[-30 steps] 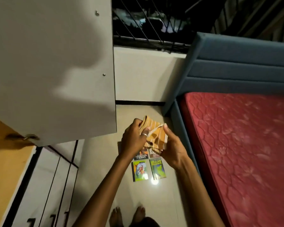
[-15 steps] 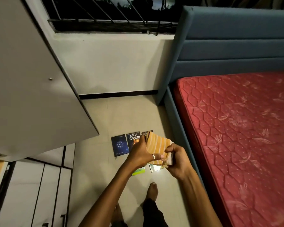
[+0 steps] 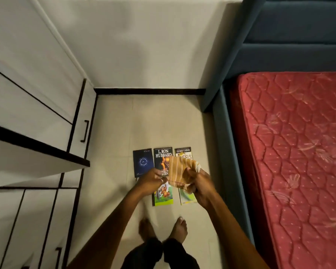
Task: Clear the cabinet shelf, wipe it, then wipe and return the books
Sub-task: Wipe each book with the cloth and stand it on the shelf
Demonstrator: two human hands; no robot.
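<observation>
Both hands hold an orange striped cloth (image 3: 179, 171) above the floor (image 3: 113, 133): the left hand (image 3: 153, 180) pinches its left edge, the right hand (image 3: 198, 184) bunches its right side in curled fingers. The cloth looks soft, light and limp; it should fold into a pad and grip anywhere. Below lie the books (image 3: 163, 158), thin paperbacks flat in rows between the cabinet (image 3: 37, 105) and the bed (image 3: 291, 152). They look light with slick covers; lifting one by a long edge seems best.
</observation>
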